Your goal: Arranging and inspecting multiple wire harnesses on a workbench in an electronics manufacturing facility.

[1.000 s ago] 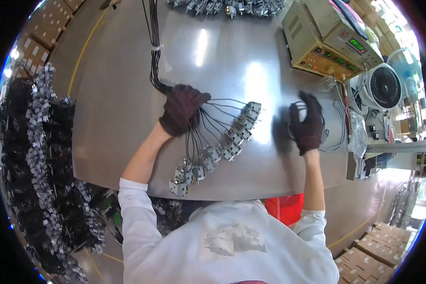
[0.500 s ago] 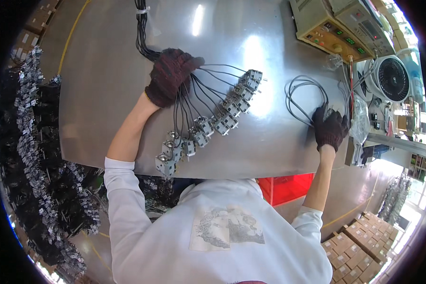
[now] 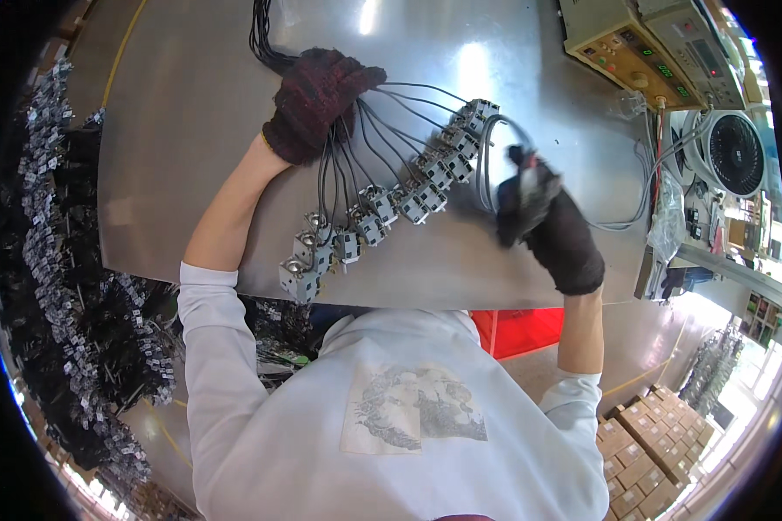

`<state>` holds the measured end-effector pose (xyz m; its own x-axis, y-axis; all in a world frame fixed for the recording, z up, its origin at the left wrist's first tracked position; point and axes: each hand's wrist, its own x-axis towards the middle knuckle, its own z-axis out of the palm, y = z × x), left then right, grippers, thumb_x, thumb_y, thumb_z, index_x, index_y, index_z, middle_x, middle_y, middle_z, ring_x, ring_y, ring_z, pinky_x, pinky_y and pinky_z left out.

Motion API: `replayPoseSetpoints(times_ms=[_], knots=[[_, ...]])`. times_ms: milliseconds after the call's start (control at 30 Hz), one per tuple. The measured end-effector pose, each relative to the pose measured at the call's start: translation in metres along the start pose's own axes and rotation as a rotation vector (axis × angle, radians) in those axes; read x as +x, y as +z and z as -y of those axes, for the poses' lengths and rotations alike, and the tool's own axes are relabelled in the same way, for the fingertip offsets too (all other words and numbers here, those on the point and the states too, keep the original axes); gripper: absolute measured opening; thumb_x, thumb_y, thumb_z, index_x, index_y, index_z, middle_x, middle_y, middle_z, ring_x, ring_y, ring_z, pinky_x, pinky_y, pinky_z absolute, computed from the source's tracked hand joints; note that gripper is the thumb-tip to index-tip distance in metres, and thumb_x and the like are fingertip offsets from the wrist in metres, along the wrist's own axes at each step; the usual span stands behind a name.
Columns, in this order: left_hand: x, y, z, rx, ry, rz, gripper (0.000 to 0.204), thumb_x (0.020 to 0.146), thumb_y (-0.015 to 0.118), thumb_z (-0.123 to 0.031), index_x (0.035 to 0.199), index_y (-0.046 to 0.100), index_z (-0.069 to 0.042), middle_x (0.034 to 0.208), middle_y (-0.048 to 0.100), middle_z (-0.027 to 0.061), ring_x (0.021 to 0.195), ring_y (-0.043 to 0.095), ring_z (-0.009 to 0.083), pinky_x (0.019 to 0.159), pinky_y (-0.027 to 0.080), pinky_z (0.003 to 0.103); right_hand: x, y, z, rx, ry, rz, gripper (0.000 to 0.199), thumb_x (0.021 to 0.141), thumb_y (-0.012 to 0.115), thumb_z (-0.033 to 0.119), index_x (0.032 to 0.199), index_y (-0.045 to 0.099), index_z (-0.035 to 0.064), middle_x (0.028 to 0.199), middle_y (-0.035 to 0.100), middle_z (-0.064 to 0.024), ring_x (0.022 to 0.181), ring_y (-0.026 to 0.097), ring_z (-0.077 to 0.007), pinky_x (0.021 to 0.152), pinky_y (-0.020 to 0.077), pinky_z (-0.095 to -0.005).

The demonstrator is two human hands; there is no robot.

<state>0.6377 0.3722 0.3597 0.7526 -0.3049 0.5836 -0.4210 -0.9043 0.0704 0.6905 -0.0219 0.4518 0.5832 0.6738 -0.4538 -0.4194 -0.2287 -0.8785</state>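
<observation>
My left hand [image 3: 321, 100], in a dark red-black knit glove, is closed around a bundle of black wires [image 3: 269, 56]. From under it the wires fan out to a slanting row of small grey-and-black metal switch-like parts [image 3: 421, 201] lying on the metal table. My right hand [image 3: 552, 230], also gloved and smeared by motion, is closed on the ends of grey test leads [image 3: 487, 165], just right of the row and apart from it. A loop of lead bulges towards the upper parts. Its fingertips and the exact lead tips are blurred.
Bench instruments [image 3: 643, 65] with lit displays stand at the far right, beside a white fan [image 3: 730, 152] and a clear plastic bag [image 3: 669, 204]. Many wired parts [image 3: 69, 304] hang left of the table [image 3: 174, 217]. A red bin [image 3: 521, 332] sits below its front edge; cartons [image 3: 652, 430] are stacked lower right.
My right hand has moved left from beside the fan towards the row of parts, bringing the grey leads along. My left hand keeps its grip on the wires; the view has shifted slightly.
</observation>
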Motion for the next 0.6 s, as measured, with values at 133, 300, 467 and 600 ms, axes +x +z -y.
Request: replayPoseSetpoints(times_ms=[133,300,467,600], knots=[[0.001,0.0,-0.001,0.064,0.001,0.014,0.053,0.084,0.072,-0.004,0.137,0.07,-0.013,0.112,0.075,0.0103,0.105,0.07,0.0331,0.095,0.056,0.048,-0.004,0.034,0.01,-0.023,0.025,0.387,0.052,0.108,0.069,0.019,0.154,0.053,0.001,0.109,0.071,-0.0082,0.098,0.072,-0.0196,0.087,0.0581,-0.0352],[0.001,-0.001,-0.003,0.042,0.033,-0.072,0.053,0.084,0.072,-0.004,0.136,0.071,-0.013,0.113,0.076,0.0115,0.102,0.071,0.0343,0.092,0.057,0.049,0.003,0.032,0.023,-0.397,-0.12,0.411,0.04,0.096,0.078,0.002,0.134,0.064,-0.0003,0.115,0.074,-0.0116,0.107,0.072,-0.0211,0.097,0.0586,-0.039],[0.003,-0.002,-0.003,0.03,0.035,-0.051,0.056,0.082,0.074,-0.005,0.137,0.071,-0.014,0.111,0.076,0.0112,0.1,0.072,0.0343,0.09,0.058,0.049,0.019,-0.008,0.049,-0.32,-0.472,0.04,0.034,0.096,0.077,0.003,0.129,0.067,-0.003,0.123,0.077,-0.0157,0.112,0.075,-0.0233,0.096,0.0615,-0.0386],[0.004,-0.002,-0.003,0.062,0.019,-0.012,0.057,0.08,0.075,-0.006,0.137,0.071,-0.014,0.108,0.076,0.0105,0.1,0.072,0.0339,0.089,0.058,0.049,0.05,-0.021,0.058,-0.327,-0.595,-0.163,0.032,0.104,0.075,0.011,0.13,0.069,-0.0057,0.123,0.078,-0.0185,0.112,0.078,-0.0269,0.096,0.0651,-0.0394]])
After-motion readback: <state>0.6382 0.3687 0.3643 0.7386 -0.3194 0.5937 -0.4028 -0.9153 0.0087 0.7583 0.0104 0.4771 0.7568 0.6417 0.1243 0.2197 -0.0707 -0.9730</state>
